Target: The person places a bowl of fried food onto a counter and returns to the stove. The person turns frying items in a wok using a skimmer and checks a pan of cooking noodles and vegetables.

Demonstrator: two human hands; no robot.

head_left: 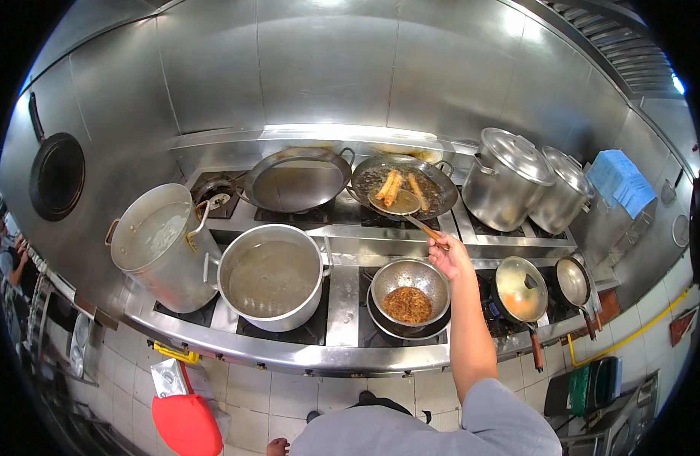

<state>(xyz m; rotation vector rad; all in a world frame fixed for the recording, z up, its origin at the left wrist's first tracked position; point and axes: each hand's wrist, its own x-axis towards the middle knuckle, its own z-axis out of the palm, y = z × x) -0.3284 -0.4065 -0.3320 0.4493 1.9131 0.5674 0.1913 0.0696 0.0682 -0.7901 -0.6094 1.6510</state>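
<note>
My right hand [445,255] is closed around the wooden handle of a round skimmer [401,204]. The skimmer's head sits in a wok of dark bubbling oil [365,169] on the back burners. Long golden fried pieces [390,186] rest at the skimmer, and another [418,193] lies in the oil beside it. Below my right forearm, a perforated metal bowl [388,278] holds brown fried bits [407,305] and stands over a dark pan. Down at the bottom edge, only part of my left hand [278,447] shows beside my body; its fingers are not clear.
A second wok [298,186] is left of the oil wok. Two large pots [164,247] [278,315] of liquid stand front left. Lidded pots [505,190] are at the back right, with frying pans [520,292] in front. A red stool [184,425] stands on the floor.
</note>
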